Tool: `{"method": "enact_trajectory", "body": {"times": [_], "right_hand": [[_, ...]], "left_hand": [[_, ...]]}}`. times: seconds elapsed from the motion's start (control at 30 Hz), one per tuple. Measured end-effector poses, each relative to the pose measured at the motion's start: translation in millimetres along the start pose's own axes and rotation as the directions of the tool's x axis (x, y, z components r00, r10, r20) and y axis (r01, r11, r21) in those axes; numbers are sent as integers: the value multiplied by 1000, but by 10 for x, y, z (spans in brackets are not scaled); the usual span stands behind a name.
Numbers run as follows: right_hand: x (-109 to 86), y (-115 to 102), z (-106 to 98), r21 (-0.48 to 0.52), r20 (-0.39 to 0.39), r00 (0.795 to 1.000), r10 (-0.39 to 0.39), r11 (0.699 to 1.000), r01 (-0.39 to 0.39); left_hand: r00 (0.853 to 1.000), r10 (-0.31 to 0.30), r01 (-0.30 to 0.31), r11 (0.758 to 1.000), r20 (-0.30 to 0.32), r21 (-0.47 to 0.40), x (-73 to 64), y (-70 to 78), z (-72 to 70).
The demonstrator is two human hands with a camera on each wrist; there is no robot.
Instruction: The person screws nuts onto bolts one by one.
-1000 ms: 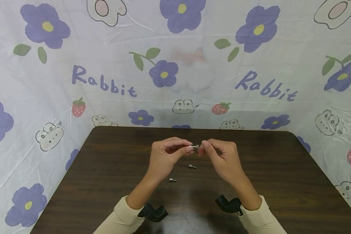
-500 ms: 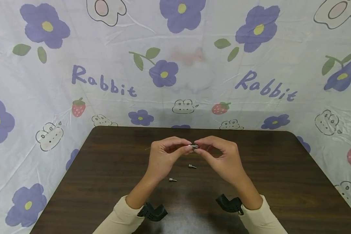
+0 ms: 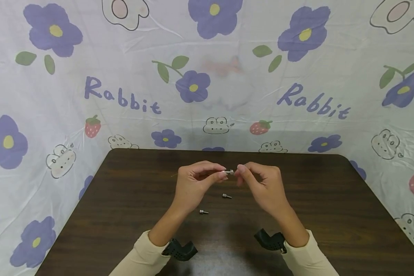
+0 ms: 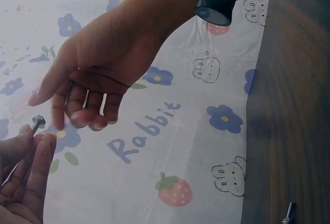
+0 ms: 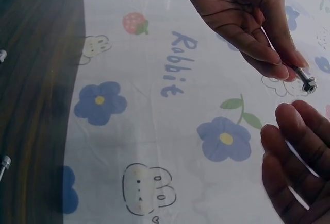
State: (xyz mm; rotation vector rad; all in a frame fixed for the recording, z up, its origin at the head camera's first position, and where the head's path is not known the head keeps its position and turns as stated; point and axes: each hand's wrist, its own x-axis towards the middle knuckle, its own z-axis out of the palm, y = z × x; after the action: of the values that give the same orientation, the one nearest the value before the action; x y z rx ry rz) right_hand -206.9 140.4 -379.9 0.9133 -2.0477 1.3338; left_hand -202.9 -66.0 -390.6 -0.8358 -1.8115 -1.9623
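Above the table's far half, my left hand pinches a small silver bolt between thumb and fingers. The bolt lies level, its wider hex-shaped end pointing right toward my other hand. Its shank is partly hidden by the left fingertips. Just beyond that end is my right hand, fingers relaxed and thumb raised, apart from the bolt. The left wrist view shows nothing between the right hand's thumb and fingers. Two similar bolts lie on the table, one nearer the hands, the other closer to me.
The dark wooden table has rounded far corners. A white cloth printed with flowers, rabbits and strawberries hangs behind and beside it. Black camera mounts sit on both wrists by the cream sleeves.
Half a second ago the right thumb and index finger were on the bolt's wide end; now they have come off it, apart as a second ago. The left hand stays nearly still.
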Motion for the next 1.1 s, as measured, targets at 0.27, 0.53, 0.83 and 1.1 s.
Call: {"method": "enact_trajectory", "body": {"times": [0.27, 0.53, 0.83, 1.1], "right_hand": [[22, -4, -21, -6, 30, 993, -112, 994, 112], [22, -6, -14, 28, 58, 991, -118, 993, 116], [6, -26, 8, 47, 53, 996, -74, 996, 72], [18, -49, -14, 25, -4, 997, -74, 997, 74]], "left_hand": [[1000, 14, -14, 1000, 3, 2, 2, 2, -8], [1000, 24, -24, 999, 13, -23, -3, -10, 4], [1000, 21, -21, 1000, 16, -17, 7, -1, 9], [1000, -2, 2, 1000, -2, -12, 7, 15, 1]]}}
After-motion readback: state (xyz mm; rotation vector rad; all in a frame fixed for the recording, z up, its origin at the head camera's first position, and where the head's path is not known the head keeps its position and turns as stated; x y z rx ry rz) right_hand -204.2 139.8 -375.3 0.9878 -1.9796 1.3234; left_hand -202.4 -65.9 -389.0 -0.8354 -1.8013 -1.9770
